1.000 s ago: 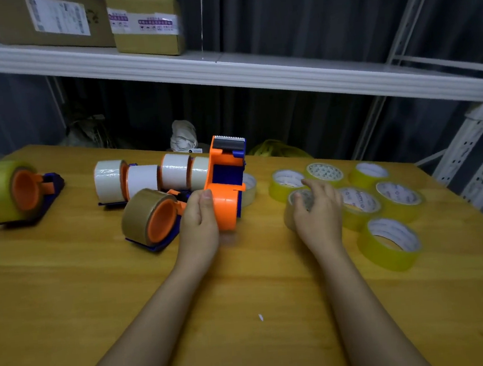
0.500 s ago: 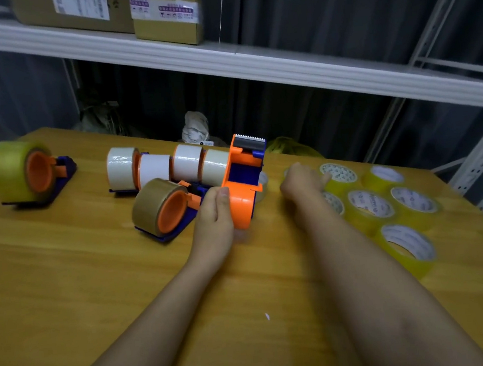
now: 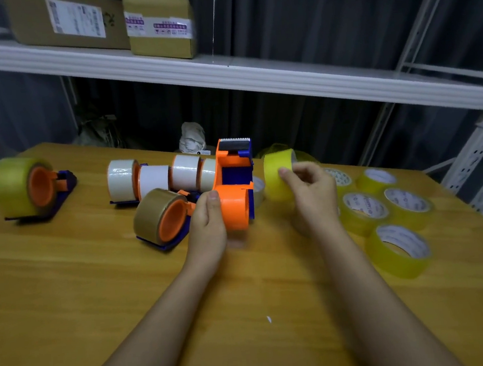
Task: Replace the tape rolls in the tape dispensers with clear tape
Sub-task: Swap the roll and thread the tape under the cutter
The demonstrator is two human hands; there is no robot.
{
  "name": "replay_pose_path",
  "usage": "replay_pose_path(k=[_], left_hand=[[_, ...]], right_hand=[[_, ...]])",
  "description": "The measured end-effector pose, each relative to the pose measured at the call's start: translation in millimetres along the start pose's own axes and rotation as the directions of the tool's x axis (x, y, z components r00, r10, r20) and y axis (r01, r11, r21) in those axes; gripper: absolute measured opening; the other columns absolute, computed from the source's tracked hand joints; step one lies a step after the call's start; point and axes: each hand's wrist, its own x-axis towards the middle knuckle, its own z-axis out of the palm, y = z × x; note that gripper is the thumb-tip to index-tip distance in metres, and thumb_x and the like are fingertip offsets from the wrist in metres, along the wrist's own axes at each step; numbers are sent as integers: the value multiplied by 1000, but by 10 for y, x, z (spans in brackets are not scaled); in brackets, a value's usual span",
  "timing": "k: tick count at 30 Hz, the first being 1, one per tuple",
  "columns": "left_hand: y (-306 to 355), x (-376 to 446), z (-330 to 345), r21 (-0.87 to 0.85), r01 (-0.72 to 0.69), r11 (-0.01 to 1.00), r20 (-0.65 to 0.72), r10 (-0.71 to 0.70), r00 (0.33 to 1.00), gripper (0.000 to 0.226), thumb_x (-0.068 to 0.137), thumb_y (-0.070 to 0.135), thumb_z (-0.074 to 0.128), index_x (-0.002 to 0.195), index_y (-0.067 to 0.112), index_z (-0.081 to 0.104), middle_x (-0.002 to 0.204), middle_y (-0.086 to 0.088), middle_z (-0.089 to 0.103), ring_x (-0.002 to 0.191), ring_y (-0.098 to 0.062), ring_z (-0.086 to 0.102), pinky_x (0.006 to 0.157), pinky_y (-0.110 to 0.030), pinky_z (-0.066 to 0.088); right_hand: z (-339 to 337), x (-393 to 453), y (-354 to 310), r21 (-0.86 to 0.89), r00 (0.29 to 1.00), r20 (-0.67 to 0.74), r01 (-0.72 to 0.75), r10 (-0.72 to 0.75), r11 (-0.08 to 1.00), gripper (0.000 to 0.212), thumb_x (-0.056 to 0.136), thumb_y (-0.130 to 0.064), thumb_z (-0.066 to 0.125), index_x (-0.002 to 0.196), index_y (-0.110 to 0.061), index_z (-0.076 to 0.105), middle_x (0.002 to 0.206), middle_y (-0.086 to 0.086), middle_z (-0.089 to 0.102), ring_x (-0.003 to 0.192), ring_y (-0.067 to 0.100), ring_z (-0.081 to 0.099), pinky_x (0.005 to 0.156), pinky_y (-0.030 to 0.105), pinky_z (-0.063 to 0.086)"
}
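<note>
Left hand (image 3: pixel 207 225) grips the empty orange hub (image 3: pixel 235 210) of the upright tape dispenser (image 3: pixel 234 180) near the table's (image 3: pixel 68 305) far edge. Right hand (image 3: pixel 309 189) pinches a clear tape roll (image 3: pixel 277 176) held on edge, just right of the hub, its bore axis level and toward it. A skewed roll would likely jam, or mount reversed.

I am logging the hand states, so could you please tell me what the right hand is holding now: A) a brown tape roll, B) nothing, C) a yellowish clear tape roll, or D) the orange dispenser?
C: the right hand grips a yellowish clear tape roll lifted off the table, beside the orange dispenser that the left hand steadies.
</note>
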Motion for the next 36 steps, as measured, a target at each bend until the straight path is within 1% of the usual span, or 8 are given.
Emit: replay_pose_path(k=[2, 5, 11, 16, 22, 26, 33, 36], left_hand=[[27, -7, -4, -7, -7, 1000, 15, 7, 1000, 26, 104, 25, 27, 87, 27, 47, 78, 4, 49, 56, 12, 50, 53, -6, 40], [22, -31, -9, 4, -21, 1000, 35, 20, 999, 27, 104, 24, 28, 86, 24, 48, 75, 3, 48, 55, 9, 49, 54, -7, 38], [58, -63, 6, 4, 10, 1000, 68, -10, 998, 25, 103, 22, 27, 105, 6, 46, 79, 1, 47, 57, 14, 53, 47, -8, 42], [59, -61, 27, 31, -17, 999, 79, 14, 997, 22, 103, 25, 30, 97, 14, 48, 81, 4, 51, 65, 8, 53, 56, -7, 41], [165, -139, 57, -16, -35, 999, 124, 37, 992, 23, 103, 17, 29, 102, 4, 48, 79, 0, 51, 62, 10, 58, 48, -8, 44], [160, -136, 34, -105, 54, 993, 143, -39, 989, 29, 103, 24, 28, 110, 6, 50, 85, -1, 56, 64, 7, 60, 48, -10, 45], [105, -127, 40, -169, 122, 978, 232, -81, 969, 39, 97, 48, 30, 116, 26, 56, 116, -5, 63, 112, -16, 59, 96, -32, 47], [130, -143, 42, -167, 114, 979, 273, -65, 960, 28, 102, 32, 28, 107, 28, 55, 104, 6, 64, 95, -3, 62, 85, -21, 50]], right_hand=[[2, -182, 60, 208, 996, 46, -88, 81, 974, 4, 88, -18, 68, 84, -18, 66, 83, -4, 64, 79, 5, 59, 71, 19, 47], [91, -379, 222, 449, 969, 112, -247, 221, 859, 6, 88, -13, 66, 83, -17, 66, 79, -3, 64, 74, 7, 56, 68, 20, 44], [165, -457, 348, 648, 948, 234, -317, 215, 692, 5, 85, -12, 64, 81, -13, 67, 84, -1, 68, 82, 11, 60, 75, 22, 47], [179, -480, 346, 594, 948, 265, -302, 174, 746, 44, 51, -49, 88, 81, -20, 77, 142, 3, 51, 132, 19, 46, 110, 44, 36], [185, -540, 333, 577, 931, 356, -286, 80, 765, 40, 57, -36, 82, 90, -20, 68, 117, 1, 64, 111, 18, 59, 81, 24, 50], [166, -528, 346, 492, 921, 376, -291, 102, 821, 70, 58, -27, 85, 117, -30, 47, 129, 4, 57, 123, 16, 55, 99, 34, 47], [136, -592, 303, 340, 923, 386, -130, -12, 931, 74, 70, -36, 72, 136, -35, 39, 131, 1, 53, 121, 10, 52, 81, 17, 51], [178, -595, 319, 354, 904, 427, -196, 28, 915, 69, 72, -49, 74, 132, -44, 40, 132, 7, 52, 119, 24, 54, 61, 17, 52]])
